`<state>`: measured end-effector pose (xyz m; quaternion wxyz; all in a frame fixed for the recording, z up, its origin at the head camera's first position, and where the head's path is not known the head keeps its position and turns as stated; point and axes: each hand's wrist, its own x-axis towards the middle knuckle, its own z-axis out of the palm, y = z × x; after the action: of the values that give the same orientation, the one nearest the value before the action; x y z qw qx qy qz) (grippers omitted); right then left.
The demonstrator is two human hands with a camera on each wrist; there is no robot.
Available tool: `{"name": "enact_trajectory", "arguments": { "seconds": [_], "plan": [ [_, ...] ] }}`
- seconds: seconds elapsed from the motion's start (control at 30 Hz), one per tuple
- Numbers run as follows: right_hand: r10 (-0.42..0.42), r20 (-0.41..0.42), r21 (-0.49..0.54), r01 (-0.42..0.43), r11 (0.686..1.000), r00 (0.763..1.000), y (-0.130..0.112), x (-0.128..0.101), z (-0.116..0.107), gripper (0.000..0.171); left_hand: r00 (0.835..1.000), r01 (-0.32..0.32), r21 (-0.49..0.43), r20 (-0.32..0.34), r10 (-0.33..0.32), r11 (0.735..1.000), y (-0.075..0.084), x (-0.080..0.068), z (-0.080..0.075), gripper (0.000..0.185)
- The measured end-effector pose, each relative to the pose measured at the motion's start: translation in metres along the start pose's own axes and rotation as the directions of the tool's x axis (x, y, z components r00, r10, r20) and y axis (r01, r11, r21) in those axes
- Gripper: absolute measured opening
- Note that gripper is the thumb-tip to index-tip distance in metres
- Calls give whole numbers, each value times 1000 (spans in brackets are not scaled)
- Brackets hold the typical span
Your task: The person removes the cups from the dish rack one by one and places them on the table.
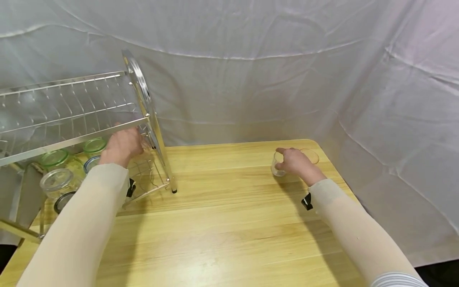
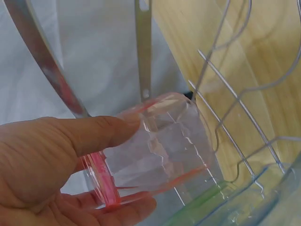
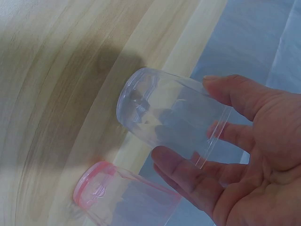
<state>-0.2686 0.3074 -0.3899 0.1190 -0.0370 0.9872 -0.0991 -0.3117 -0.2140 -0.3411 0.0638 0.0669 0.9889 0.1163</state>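
My left hand [image 1: 123, 145] is inside the lower tier of a metal dish rack [image 1: 75, 141]. It grips a clear plastic cup with pink edging [image 2: 181, 136], thumb on one side and fingers on the other; the upper tier partly covers this in the head view. At the right of the table, my right hand [image 1: 295, 161] holds a clear cup [image 3: 164, 106] around its upper part, the cup's base close over the wood. Just beside it stands a second pink-edged cup [image 3: 136, 202], its rim [image 1: 311, 154] showing behind the hand.
Several cups share the lower tier: green-rimmed cups [image 1: 55, 158], a blue-rimmed one [image 1: 91, 162], a clear one [image 1: 57, 180] and a dark-rimmed one [image 1: 63, 201]. The wooden table [image 1: 222, 223] meets grey cloth [image 1: 244, 95] at the back and right.
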Motion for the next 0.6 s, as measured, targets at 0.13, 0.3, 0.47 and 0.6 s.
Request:
{"name": "enact_trajectory", "arguments": {
  "seconds": [0.13, 0.3, 0.47, 0.6],
  "plan": [
    [-1, -2, 2, 1, 1000, 1000, 1, 2, 0, 76, 1000, 19, -6, 13, -19, 1000, 5, -5, 0, 41],
    [-13, -3, -10, 13, 1000, 1000, 1, 2, -1, 75, 1000, 15, -2, -17, -15, 1000, 11, -15, 0, 50],
    [-4, 5, -4, 5, 1000, 1000, 1, 1, -3, 76, 999, 2, -30, -42, -3, 1000, 21, -29, 1, 46],
    [-6, 1, -3, 6, 1000, 1000, -1, 1, -4, 75, 998, -17, -47, -60, 14, 999, 29, -39, 1, 45]
  ]
}}
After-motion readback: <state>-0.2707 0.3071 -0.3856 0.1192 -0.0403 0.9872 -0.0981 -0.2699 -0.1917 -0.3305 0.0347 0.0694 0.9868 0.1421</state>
